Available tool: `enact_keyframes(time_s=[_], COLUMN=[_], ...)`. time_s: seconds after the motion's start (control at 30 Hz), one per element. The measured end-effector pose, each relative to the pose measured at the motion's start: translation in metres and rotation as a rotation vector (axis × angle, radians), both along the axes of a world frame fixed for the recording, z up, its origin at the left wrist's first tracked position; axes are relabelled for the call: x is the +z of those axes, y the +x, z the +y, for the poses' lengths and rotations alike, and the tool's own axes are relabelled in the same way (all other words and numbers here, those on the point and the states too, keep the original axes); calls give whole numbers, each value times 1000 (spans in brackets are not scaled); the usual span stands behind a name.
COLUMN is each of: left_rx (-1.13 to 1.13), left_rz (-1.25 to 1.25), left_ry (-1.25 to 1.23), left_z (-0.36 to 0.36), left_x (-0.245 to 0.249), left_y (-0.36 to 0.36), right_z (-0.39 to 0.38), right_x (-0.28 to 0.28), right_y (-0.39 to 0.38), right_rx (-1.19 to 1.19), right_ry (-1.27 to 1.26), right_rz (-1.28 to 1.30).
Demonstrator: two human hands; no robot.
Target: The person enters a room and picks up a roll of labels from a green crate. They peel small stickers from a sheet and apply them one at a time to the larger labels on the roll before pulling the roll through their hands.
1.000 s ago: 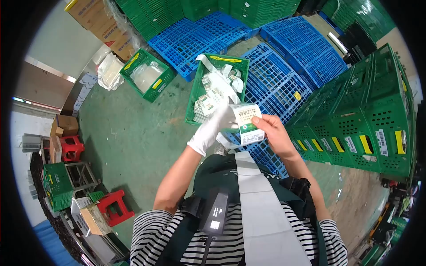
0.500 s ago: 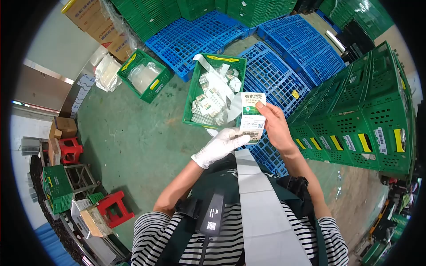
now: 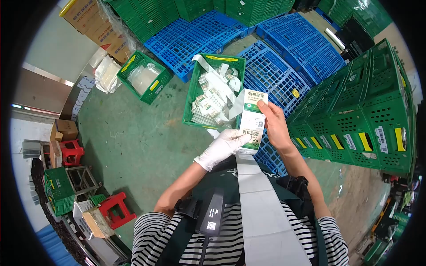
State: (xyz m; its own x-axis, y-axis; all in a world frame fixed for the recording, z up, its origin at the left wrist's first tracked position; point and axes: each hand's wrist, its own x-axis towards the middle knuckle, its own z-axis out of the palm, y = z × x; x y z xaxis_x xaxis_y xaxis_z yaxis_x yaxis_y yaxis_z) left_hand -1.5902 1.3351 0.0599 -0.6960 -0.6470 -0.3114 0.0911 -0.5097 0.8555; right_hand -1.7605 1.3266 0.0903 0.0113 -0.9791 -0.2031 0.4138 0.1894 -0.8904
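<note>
A strip of printed labels (image 3: 252,120) with green bands and Chinese lettering is stretched between my hands. My left hand (image 3: 222,148), in a white glove, pinches its lower part with the thumb on top. Bare, my right hand (image 3: 276,125) grips the right edge near the top, thumb on the printed face. A long pale paper strip (image 3: 266,204) runs from below the labels down over my striped shirt. Just beyond my hands, a green crate (image 3: 188,104) holds white paper ribbon (image 3: 217,84) and several crumpled printed pieces (image 3: 208,104).
Blue pallets (image 3: 275,73) lie ahead and to the right. Stacked green crates (image 3: 350,119) line the right side. A smaller green crate (image 3: 155,92) with clear plastic stands at the left, near cardboard boxes (image 3: 95,29). Red stools (image 3: 116,210) are at the lower left.
The label strip has shifted and flattened toward the camera, and more of its lower label shows. My left hand has moved slightly down; my right hand keeps its grip.
</note>
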Motion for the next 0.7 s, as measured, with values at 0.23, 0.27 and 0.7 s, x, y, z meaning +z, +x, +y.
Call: enact_keyframes(time_s=[0.23,0.27,0.7], left_rx=[165,205,468], left_rz=[44,56,145], left_ry=[70,40,170], left_z=[-6,-9,-34], left_x=[18,18,34], left_y=[0,1,4], right_z=[3,5,26], right_x=[-2,-6,-26], right_y=[-1,-3,-8], right_rx=[179,182,403], right_ry=[8,8,-81], right_rz=[147,147,259])
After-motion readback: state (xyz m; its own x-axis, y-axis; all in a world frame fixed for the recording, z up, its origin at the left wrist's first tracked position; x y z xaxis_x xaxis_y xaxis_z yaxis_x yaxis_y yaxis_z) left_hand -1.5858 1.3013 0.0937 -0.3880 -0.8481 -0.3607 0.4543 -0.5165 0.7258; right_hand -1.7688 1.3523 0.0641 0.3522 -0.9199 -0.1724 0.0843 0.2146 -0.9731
